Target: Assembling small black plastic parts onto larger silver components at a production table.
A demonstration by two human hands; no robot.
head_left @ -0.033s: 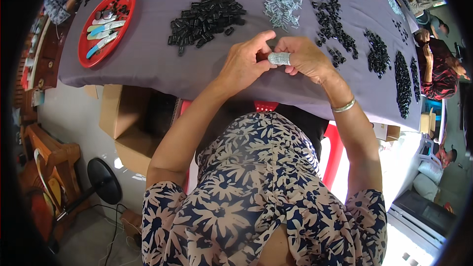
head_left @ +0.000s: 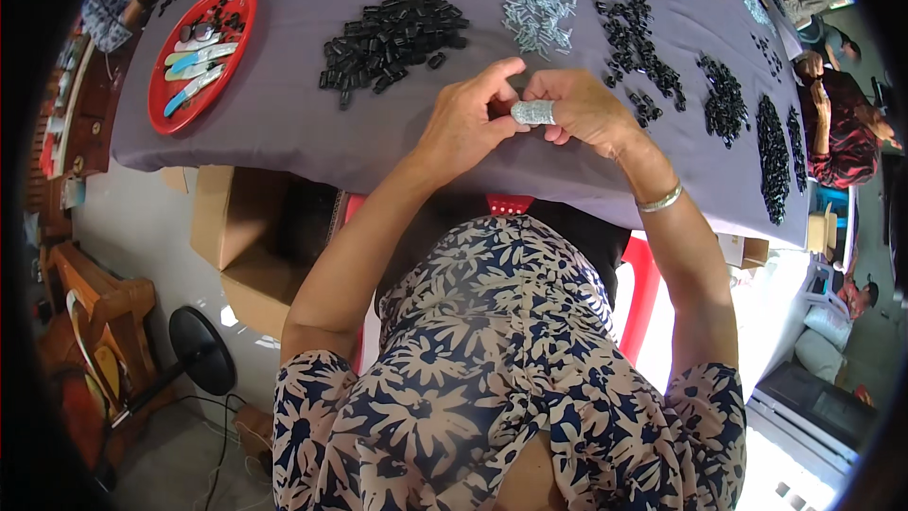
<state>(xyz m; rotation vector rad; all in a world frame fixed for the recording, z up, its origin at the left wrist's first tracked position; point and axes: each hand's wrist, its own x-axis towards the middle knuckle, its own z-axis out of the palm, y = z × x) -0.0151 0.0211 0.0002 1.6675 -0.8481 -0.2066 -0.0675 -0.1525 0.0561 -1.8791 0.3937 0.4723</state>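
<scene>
Loosely curled, the left hand (head_left: 463,123) and right hand (head_left: 588,112) met near a pile of black cylindrical pieces (head_left: 392,43); whether either pinched anything could not be told.

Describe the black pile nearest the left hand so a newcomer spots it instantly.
On the grey cloth-covered table, find the red oval tray at the left. The black pile is the heap of small pieces right of it, beyond the left hand. Other black piles lie farther right or along the far edge; this one sits between that tray and the pale pile.
</scene>
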